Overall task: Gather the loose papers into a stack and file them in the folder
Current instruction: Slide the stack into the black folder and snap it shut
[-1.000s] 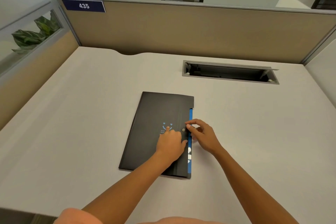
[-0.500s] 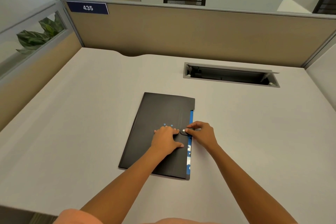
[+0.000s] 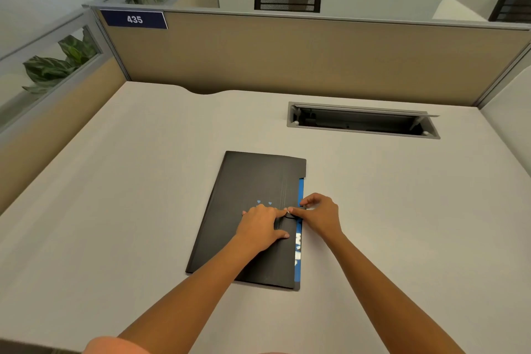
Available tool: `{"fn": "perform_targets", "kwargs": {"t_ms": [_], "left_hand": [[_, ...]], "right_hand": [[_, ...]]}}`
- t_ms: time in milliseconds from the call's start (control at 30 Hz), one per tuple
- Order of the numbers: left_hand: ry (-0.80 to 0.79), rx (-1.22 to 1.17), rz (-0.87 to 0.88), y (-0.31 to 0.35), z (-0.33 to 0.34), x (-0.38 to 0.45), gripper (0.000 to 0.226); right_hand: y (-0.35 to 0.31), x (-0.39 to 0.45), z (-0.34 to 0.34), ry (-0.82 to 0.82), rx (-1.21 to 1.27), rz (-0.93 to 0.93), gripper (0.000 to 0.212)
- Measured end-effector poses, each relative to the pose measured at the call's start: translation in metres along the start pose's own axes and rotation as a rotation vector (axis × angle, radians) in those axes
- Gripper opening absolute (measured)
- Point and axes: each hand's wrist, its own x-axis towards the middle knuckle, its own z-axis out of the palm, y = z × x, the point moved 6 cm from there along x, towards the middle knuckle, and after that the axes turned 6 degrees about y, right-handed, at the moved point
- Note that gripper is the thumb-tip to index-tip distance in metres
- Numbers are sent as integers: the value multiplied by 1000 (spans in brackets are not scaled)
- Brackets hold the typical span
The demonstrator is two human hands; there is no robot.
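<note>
Head view: the black folder (image 3: 253, 210) lies shut on the surface (image 3: 115, 210), a blue edge (image 3: 300, 190) peeking out along its right side. No loose papers show, so filing looks done. The left hand (image 3: 263, 227) presses flat on the cover, grip open; the right hand (image 3: 320, 214) pinches the clasp (image 3: 288, 217), likely the last step.

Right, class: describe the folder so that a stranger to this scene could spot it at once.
Start at the pale desk under the 435 sign. Near its middle, before the cable slot, lies the black folder under both hands. Only it is flat and black with a blue strip along its right edge.
</note>
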Motion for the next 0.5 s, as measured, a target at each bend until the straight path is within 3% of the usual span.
{"fn": "perform_targets", "kwargs": {"t_ms": [500], "left_hand": [[83,127,48,7,-4,11,54]], "right_hand": [[-6,3,3,-38,-131,45,38]]}}
